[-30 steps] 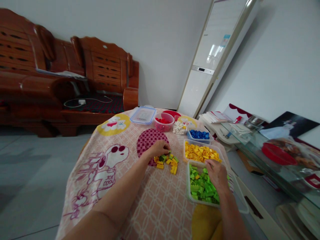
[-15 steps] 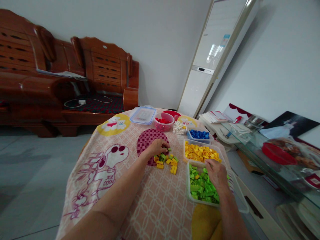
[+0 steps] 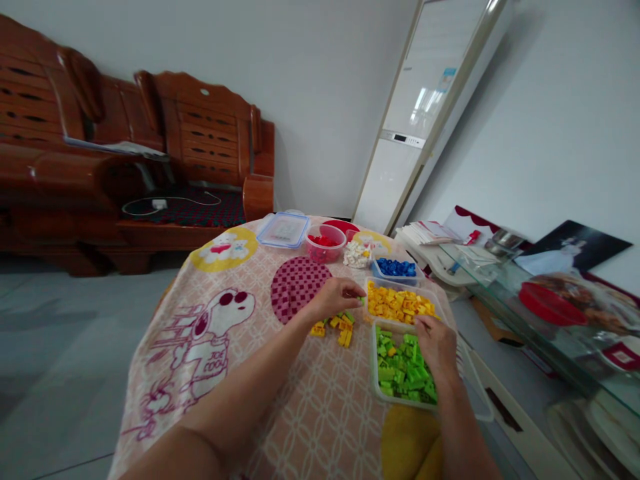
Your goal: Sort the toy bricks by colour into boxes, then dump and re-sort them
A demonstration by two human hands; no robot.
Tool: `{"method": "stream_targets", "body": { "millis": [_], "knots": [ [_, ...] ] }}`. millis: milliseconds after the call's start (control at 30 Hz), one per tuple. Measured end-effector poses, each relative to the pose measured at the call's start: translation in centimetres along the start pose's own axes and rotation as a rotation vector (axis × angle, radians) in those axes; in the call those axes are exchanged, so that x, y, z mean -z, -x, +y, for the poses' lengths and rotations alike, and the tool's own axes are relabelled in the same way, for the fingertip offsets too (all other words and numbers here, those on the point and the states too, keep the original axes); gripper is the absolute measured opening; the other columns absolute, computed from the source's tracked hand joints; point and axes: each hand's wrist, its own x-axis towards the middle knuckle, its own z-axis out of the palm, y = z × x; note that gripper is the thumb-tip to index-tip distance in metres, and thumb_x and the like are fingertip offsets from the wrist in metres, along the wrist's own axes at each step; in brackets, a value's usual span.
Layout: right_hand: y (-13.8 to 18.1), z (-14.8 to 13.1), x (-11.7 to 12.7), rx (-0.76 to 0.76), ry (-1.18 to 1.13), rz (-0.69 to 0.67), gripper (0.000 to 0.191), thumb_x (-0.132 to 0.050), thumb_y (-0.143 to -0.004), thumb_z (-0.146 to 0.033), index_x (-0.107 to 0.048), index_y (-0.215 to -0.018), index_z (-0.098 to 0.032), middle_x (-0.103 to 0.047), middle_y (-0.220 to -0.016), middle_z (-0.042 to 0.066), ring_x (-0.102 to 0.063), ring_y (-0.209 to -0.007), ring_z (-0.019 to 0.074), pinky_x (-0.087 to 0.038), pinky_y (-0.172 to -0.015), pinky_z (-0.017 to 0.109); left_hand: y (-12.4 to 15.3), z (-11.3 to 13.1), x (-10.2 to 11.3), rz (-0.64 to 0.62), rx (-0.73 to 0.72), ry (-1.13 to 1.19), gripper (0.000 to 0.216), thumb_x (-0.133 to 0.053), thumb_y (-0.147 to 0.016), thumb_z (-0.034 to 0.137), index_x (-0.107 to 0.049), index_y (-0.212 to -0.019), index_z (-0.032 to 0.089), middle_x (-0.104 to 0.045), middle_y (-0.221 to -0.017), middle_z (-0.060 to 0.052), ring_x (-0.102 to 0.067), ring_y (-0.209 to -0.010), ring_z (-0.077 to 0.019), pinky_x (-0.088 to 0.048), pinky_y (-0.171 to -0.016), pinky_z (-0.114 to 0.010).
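My left hand [image 3: 337, 298] is closed in a pinch on a small green building brick [image 3: 361, 302], just left of the clear box of yellow bricks [image 3: 400, 303]. Partly hidden beneath that hand lies a loose pile of yellow and green bricks [image 3: 345, 333] on the tablecloth. My right hand [image 3: 436, 339] hovers over the right part of the clear box of green bricks [image 3: 403, 370], near the edge it shares with the yellow one. Its fingers are pressed together, and what they hold, if anything, cannot be made out. One yellow piece lies among the green bricks.
Behind stand a blue-brick container [image 3: 397, 268], a heap of white bricks [image 3: 357, 255], a pink tub of red bricks [image 3: 325, 245] and a blue-rimmed lid [image 3: 283, 230]. A glass shelf [image 3: 550, 333] with household items runs along the right. A wooden sofa [image 3: 210, 140] is at the left.
My left hand has moved right from the loose pile toward the yellow box, carrying a green brick. My right hand has stayed nearly in place. The view has shifted slightly.
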Motion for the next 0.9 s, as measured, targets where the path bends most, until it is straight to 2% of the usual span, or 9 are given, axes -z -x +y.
{"method": "stream_targets", "body": {
  "millis": [167, 267, 333, 400, 533, 600, 733, 900],
  "knots": [
    [0.0, 0.0, 0.1, -0.023, 0.013, -0.019, 0.038, -0.043, -0.086, -0.036, -0.075, -0.085, -0.015, -0.074, -0.083, 0.013, -0.065, -0.075, 0.0237, -0.043, -0.070, 0.031, 0.7, 2.5, -4.7, -0.140, -0.111, 0.001, 0.022, -0.072, -0.075, 0.019, -0.073, -0.096, 0.014, -0.071, -0.095, -0.007, -0.065, -0.080, -0.0140, -0.051, -0.073, -0.022],
    [0.0, -0.1, 0.1, -0.017, 0.019, -0.026, 0.038, -0.043, -0.086, -0.035, -0.075, -0.084, -0.015, -0.074, -0.084, 0.013, -0.065, -0.076, 0.0239, -0.043, -0.070, 0.032, 0.8, 3.0, -5.7, -0.139, -0.184, -0.086, 0.024, -0.071, -0.078, 0.020, -0.072, -0.102, 0.015, -0.071, -0.104, -0.008, -0.065, -0.088, -0.0159, -0.051, -0.079, -0.025],
    [0.0, 0.0, 0.1, -0.017, 0.014, -0.023, 0.037, -0.043, -0.086, -0.035, -0.075, -0.083, -0.016, -0.074, -0.085, 0.012, -0.065, -0.076, 0.0235, -0.043, -0.071, 0.031, 0.6, 2.8, -5.0, -0.078, -0.192, -0.123, 0.023, -0.067, -0.081, 0.020, -0.072, -0.103, 0.016, -0.071, -0.107, -0.009, -0.066, -0.093, -0.0167, -0.051, -0.083, -0.026],
    [0.0, 0.1, 0.0, -0.014, 0.008, -0.020, 0.037, -0.043, -0.086, -0.035, -0.075, -0.083, -0.016, -0.075, -0.086, 0.012, -0.065, -0.076, 0.0232, -0.044, -0.071, 0.031, 0.3, 2.0, -3.3, 0.018, -0.135, -0.171, 0.022, -0.063, -0.082, 0.016, -0.073, -0.101, 0.015, -0.072, -0.103, -0.008, -0.066, -0.091, -0.0160, -0.051, -0.082, -0.025],
    [0.0, 0.2, -0.2, -0.013, 0.020, -0.020, 0.037, -0.043, -0.085, -0.036, -0.075, -0.084, -0.016, -0.075, -0.086, 0.012, -0.065, -0.078, 0.0235, -0.044, -0.073, 0.031, 0.1, -0.3, 0.9, 0.219, 0.107, -0.374, 0.024, -0.061, -0.078, 0.011, -0.075, -0.097, 0.015, -0.074, -0.088, -0.005, -0.067, -0.078, -0.0143, -0.051, -0.076, -0.023],
    [0.0, 0.1, -0.2, -0.020, 0.037, -0.020, 0.038, -0.043, -0.086, -0.036, -0.075, -0.083, -0.016, -0.075, -0.084, 0.013, -0.065, -0.077, 0.0236, -0.044, -0.073, 0.031, 0.2, -1.4, 2.4, 0.271, 0.201, -0.460, 0.023, -0.061, -0.077, 0.011, -0.076, -0.095, 0.016, -0.075, -0.085, -0.004, -0.067, -0.076, -0.0143, -0.050, -0.075, -0.023],
    [0.0, 0.1, -0.3, -0.016, 0.059, -0.035, 0.039, -0.042, -0.086, -0.036, -0.075, -0.084, -0.016, -0.074, -0.085, 0.013, -0.065, -0.076, 0.0238, -0.043, -0.072, 0.031, 0.5, -2.7, 2.9, 0.250, 0.256, -0.562, 0.021, -0.062, -0.079, 0.017, -0.076, -0.095, 0.017, -0.076, -0.087, -0.004, -0.068, -0.078, -0.0155, -0.049, -0.075, -0.022],
    [0.1, 0.1, -0.3, -0.006, 0.062, -0.040, 0.039, -0.042, -0.086, -0.036, -0.075, -0.086, -0.015, -0.075, -0.087, 0.014, -0.065, -0.077, 0.0246, -0.043, -0.072, 0.032, 0.5, -3.0, 1.4, 0.075, 0.270, -0.694, 0.020, -0.064, -0.077, 0.019, -0.077, -0.092, 0.019, -0.076, -0.093, -0.005, -0.068, -0.086, -0.0181, -0.048, -0.078, -0.024]
  ]
}}
